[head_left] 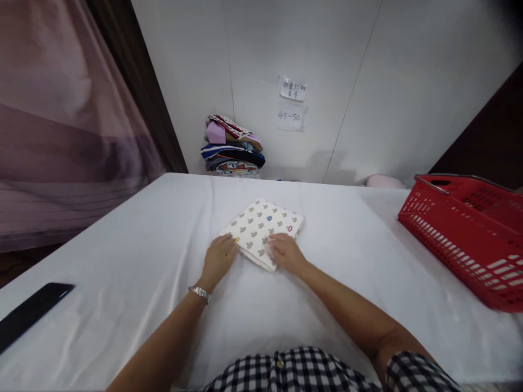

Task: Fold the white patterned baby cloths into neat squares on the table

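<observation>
Both hands, the left hand (219,257) and the right hand (286,252), lay open and flat on the near edge of a folded patterned cloth (263,226) at the middle of the white table (122,261), left of a red basket (469,234).

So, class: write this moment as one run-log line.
left hand: on folded cloth edge | right hand: pressing cloth | table: red basket right
</observation>
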Motion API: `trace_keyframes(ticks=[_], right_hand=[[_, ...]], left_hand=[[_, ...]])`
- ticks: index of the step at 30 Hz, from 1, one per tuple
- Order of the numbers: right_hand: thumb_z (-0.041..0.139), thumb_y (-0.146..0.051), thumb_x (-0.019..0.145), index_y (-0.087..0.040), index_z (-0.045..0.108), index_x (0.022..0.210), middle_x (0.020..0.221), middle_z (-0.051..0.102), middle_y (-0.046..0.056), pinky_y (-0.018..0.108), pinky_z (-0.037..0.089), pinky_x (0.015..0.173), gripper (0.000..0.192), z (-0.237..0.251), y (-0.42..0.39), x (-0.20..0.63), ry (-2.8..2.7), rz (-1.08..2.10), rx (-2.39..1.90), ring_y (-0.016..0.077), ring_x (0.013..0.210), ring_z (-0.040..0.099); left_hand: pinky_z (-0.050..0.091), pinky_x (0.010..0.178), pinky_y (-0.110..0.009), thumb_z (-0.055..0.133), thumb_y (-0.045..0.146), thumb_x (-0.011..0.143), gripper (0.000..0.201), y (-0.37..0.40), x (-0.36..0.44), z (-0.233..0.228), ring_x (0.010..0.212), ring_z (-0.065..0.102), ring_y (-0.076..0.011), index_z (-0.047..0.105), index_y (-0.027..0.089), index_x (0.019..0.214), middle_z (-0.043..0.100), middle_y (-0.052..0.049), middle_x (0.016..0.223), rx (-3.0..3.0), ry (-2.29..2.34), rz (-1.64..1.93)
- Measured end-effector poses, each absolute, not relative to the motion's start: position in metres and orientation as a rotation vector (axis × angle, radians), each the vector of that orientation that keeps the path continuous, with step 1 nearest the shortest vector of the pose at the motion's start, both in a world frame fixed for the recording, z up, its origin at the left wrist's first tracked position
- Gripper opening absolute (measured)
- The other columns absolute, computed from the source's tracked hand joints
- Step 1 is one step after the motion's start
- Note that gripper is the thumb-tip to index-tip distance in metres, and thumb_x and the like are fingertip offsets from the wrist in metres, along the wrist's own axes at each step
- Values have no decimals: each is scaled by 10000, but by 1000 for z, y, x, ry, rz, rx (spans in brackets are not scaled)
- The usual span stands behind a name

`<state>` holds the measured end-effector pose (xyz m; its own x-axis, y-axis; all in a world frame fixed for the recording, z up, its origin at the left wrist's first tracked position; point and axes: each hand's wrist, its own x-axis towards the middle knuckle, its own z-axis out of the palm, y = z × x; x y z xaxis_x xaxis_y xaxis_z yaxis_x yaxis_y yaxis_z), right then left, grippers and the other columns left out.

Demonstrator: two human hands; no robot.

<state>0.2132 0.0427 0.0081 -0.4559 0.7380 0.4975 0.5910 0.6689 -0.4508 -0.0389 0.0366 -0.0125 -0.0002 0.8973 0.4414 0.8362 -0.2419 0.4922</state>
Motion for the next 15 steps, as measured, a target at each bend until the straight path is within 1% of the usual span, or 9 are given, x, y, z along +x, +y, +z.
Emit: trace_keyframes(ticks=[2,3,5,6,7,10,12,15], right_hand=[[486,-185,841,-221,675,1003,1198,601,66,411,362,995,251,15,74,231,-2119,229,-1218,219,1125,507],[494,-193,839,-210,661,1057,1262,562,76,412,336,1022,276,19,89,239,-2115,219,-1355,228,1182,468],[496,-240,852,-204,593,1188,1376,461,77,404,283,1062,351,25,118,253,-2118,250,-1663,234,1290,363],[495,-256,856,-193,564,1226,1393,441,87,410,274,1065,382,27,129,259,-2108,273,-1747,247,1309,338],[501,-277,855,-186,542,1252,1386,450,98,412,285,1055,409,28,139,264,-2101,307,-1813,257,1305,349],[533,-339,834,-162,537,1253,1282,550,122,376,366,980,454,28,154,275,-2083,434,-1907,271,1202,478],[550,-366,815,-153,566,1213,1220,597,117,336,407,919,451,25,152,281,-2075,519,-1946,265,1128,539],[580,-403,775,-152,605,1144,1153,636,104,300,436,838,447,21,132,290,-2069,620,-1974,260,1044,584]], left_hand=[[390,1001,-424,513,441,817,303,34,-29,-12,1110,518,-255,691,212,908,637,-78,1115,2032,1969,1118],[391,995,-426,528,476,803,321,33,-24,-11,1109,509,-263,687,207,878,628,-83,1111,1975,2018,1132],[397,979,-426,564,502,769,342,33,-14,-10,1118,483,-278,666,188,860,593,-99,1134,1879,2107,1145],[397,975,-427,581,495,756,344,33,-10,-11,1126,468,-283,652,177,869,572,-108,1151,1850,2137,1142],[395,975,-428,594,478,749,342,33,-8,-11,1136,454,-286,638,168,887,552,-115,1169,1836,2153,1136],[382,991,-418,601,417,754,311,36,-9,-12,1155,434,-280,613,161,931,527,-117,1192,1863,2123,1108],[367,1012,-403,606,381,758,267,41,-17,-12,1159,441,-264,614,175,928,529,-102,1197,1885,2069,1102],[361,1028,-377,621,338,749,218,52,-34,-11,1147,475,-235,627,203,920,521,-74,1226,1838,2000,1110]])
